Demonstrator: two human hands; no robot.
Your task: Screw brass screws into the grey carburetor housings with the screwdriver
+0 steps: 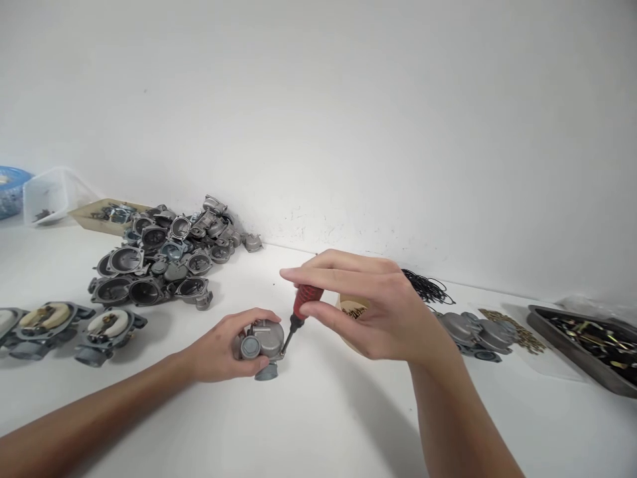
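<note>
My left hand (229, 348) is wrapped round a grey metal carburetor (269, 340) on the white table, its rounded bowl facing up. Between the thumb and fingers of my right hand (368, 302) is the red handle of a screwdriver (307, 299). The screwdriver leans, and its dark shaft reaches down to the near right corner of the carburetor's bowl. Whether its tip sits in a screw head is too small to tell. Behind my right hand stands a cream tub (348, 307) of small brass-coloured screws, partly hidden.
A heap of metal float bowls (172, 252) lies at the back left. Open carburetors with white floats (107, 325) stand at the left. Assembled carburetors (472, 332), black rubber rings (428, 289), brass parts (517, 332) and a dark tray (562, 355) lie at the right.
</note>
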